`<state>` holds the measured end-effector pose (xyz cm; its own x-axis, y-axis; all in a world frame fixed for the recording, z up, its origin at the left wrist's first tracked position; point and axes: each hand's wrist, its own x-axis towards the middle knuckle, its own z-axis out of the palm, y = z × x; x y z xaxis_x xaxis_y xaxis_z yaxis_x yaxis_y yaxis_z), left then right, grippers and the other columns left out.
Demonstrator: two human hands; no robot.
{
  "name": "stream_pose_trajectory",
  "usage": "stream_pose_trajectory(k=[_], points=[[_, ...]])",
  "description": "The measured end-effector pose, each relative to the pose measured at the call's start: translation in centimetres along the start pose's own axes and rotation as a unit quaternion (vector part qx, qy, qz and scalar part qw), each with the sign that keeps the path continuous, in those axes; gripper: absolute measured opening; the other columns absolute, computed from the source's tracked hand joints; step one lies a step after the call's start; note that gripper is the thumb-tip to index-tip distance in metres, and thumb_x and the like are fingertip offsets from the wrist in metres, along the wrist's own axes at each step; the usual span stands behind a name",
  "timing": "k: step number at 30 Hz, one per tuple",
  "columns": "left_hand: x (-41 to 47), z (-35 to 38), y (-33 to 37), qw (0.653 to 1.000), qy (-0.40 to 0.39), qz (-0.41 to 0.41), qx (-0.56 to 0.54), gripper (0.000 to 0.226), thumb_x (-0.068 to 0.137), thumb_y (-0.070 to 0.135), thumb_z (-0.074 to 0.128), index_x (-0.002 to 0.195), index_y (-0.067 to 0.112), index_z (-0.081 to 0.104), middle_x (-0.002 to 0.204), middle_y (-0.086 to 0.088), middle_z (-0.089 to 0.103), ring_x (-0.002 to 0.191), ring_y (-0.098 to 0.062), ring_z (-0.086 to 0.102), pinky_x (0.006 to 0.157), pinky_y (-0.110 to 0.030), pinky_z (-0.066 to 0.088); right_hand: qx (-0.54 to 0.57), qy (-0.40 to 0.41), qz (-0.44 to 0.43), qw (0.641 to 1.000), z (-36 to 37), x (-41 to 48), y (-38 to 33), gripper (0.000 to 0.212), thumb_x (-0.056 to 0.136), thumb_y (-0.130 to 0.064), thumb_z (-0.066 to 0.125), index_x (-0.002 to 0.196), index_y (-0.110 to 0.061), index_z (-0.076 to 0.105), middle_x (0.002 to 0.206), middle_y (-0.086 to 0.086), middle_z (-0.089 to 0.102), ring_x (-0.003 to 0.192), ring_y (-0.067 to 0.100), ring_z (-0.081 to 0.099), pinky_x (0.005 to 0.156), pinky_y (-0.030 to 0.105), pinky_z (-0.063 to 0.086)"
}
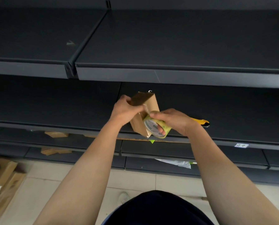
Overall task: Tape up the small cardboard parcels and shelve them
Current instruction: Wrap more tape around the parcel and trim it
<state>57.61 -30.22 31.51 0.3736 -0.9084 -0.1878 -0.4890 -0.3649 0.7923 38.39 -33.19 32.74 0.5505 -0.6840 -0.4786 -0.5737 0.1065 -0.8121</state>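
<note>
The fingers of my left hand [125,109] are curled round the upper end of the small brown cardboard parcel [149,103], gripping it from its 10 o'clock side. The parcel stands tilted in the air above the front edge of the dark grey metal middle shelf [233,108]. My right hand [172,120] sits at the parcel's 4 o'clock and grips the clear yellowish tape roll [156,128], one finger pushed through its core. The roll touches the parcel's lower side, and a strip of tape runs from it up the cardboard.

At 3 o'clock of my right hand, a yellow-handled cutter [200,122] lies on the same shelf. A bare dark upper shelf [184,43] runs at 12 o'clock. Lower shelves at 8 o'clock carry flat cardboard pieces [56,134], and one at 5 o'clock a white plastic sheet [174,163]. Brown cardboard boxes [3,181] rest on the pale tiled floor [54,184] at 8 o'clock; I cannot tell their contents.
</note>
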Motion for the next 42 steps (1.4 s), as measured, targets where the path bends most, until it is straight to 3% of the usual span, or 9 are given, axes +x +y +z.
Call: stream_pose_trajectory(k=[6,11,19,25,31,34,36,39,42], points=[[0.6,-0.5,-2.6,0.979,-0.017,-0.098,-0.18,0.051,0.067,0.044,0.08,0.105,0.017,0.059,0.098,0.0,0.065,0.091,-0.014,0.063,0.073,-0.029,0.054,-0.009,-0.008,-0.022,1.0,0.5,-0.3,-3.1,0.069,0.088,-0.062,0.049,0.089,0.004,0.07,0.07,0.016,0.069,0.068,0.014,0.065,0.081,0.025,0.042],[1.1,-1.6,-5.2,0.939,0.02,-0.188,-0.287,0.039,0.072,0.038,0.079,0.095,0.014,0.059,0.097,-0.006,0.067,0.089,-0.019,0.067,0.062,-0.03,0.056,-0.114,0.017,0.011,0.993,-0.3,-0.7,-3.2,0.057,0.092,-0.056,0.046,0.063,-0.011,0.065,0.05,0.001,0.064,0.049,0.009,0.061,0.061,0.018,0.041],[2.4,-1.8,-6.8,0.913,-0.004,-0.234,-0.334,0.041,0.07,0.036,0.081,0.096,0.011,0.059,0.099,-0.01,0.065,0.092,-0.026,0.066,0.077,-0.041,0.059,-0.19,0.01,0.075,0.979,0.9,1.1,0.0,0.065,0.09,-0.057,0.048,0.043,-0.014,0.053,0.039,0.0,0.057,0.037,0.006,0.054,0.058,0.019,0.035],[2.4,-1.5,-8.7,0.896,-0.016,-0.26,-0.36,0.045,0.068,0.039,0.081,0.094,0.01,0.058,0.104,-0.013,0.061,0.097,-0.03,0.065,0.068,-0.037,0.06,-0.182,0.034,0.087,0.979,2.3,3.5,2.4,0.062,0.09,-0.055,0.053,0.046,-0.012,0.053,0.043,0.004,0.061,0.036,0.007,0.056,0.054,0.023,0.037],[2.7,-1.1,-8.8,0.934,-0.008,-0.235,-0.267,0.052,0.069,0.062,0.072,0.093,0.018,0.057,0.095,-0.001,0.06,0.089,-0.02,0.067,0.072,-0.03,0.057,-0.193,-0.014,0.122,0.974,1.7,4.5,2.1,0.06,0.087,-0.063,0.05,0.058,-0.012,0.062,0.044,-0.002,0.063,0.038,0.005,0.059,0.048,0.018,0.04],[2.5,-0.9,-8.8,0.97,0.043,-0.181,-0.155,0.051,0.075,0.064,0.065,0.074,0.014,0.053,0.08,-0.005,0.06,0.077,-0.018,0.062,0.069,-0.033,0.052,-0.197,-0.002,0.119,0.973,1.6,5.0,1.8,0.057,0.086,-0.063,0.052,0.06,-0.014,0.061,0.038,-0.009,0.057,0.033,-0.001,0.053,0.032,0.009,0.033],[2.1,-0.9,-8.4,0.983,0.102,-0.133,-0.07,0.049,0.079,0.059,0.064,0.078,0.011,0.055,0.079,-0.007,0.059,0.072,-0.018,0.056,0.059,-0.027,0.044,-0.201,0.001,0.119,0.972,1.5,5.2,1.6,0.056,0.085,-0.064,0.052,0.06,-0.015,0.061,0.036,-0.01,0.055,0.032,-0.003,0.052,0.03,0.008,0.03],[1.5,-0.6,-6.7,0.975,0.213,-0.014,0.062,0.031,0.085,0.034,0.068,0.095,0.007,0.058,0.101,-0.01,0.058,0.093,-0.023,0.053,0.078,-0.035,0.046,-0.196,-0.011,0.132,0.972,1.4,5.4,1.7,0.053,0.084,-0.068,0.05,0.066,-0.02,0.063,0.046,-0.009,0.061,0.038,-0.002,0.056,0.038,0.009,0.035],[0.6,1.2,-4.9,0.955,0.191,0.125,0.187,0.016,0.088,0.021,0.063,0.089,0.006,0.065,0.104,-0.012,0.06,0.102,-0.029,0.052,0.088,-0.04,0.041,-0.189,-0.018,0.132,0.973,1.5,5.5,2.1,0.055,0.085,-0.068,0.048,0.068,-0.018,0.065,0.048,-0.006,0.064,0.04,0.0,0.057,0.051,0.015,0.035]])
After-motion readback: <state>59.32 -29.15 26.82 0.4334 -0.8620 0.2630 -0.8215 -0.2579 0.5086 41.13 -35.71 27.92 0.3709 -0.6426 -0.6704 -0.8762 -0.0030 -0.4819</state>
